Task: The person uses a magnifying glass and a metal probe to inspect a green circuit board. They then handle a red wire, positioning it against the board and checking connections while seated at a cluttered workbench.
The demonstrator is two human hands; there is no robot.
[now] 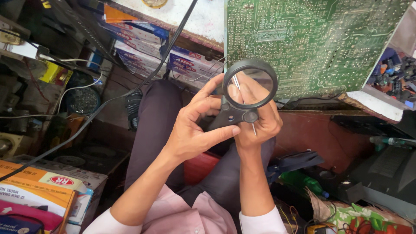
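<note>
Holding the black magnifying glass [242, 97] between both hands, I have it just in front of the lower edge of the green circuit board [312, 41], which stands tilted at about one o'clock from my grip. My left hand [195, 128] is clasped around the lens's short plastic handle, thumb laid across it; my right hand [260, 119] is closed behind it and pinches a thin metal probe [245, 104], a straight bright rod that runs up behind the glass and down past the handle. To do this well, I judge the lens should stay level and steady so the probe tip sits sharp inside the round frame, with the left thumb braced rather than squeezing. The frame is matte black plastic with a thick ring, the glass clear and slightly reflective; the board is flat, glossy green, dense with pale solder tracks. At three o'clock a tray of small electronic parts [396, 73] shows dark, mixed shapes. At eleven o'clock stacked cardboard boxes [147, 43] sit under the white counter [203, 19], and a black cable [130, 89] crosses toward seven o'clock.
</note>
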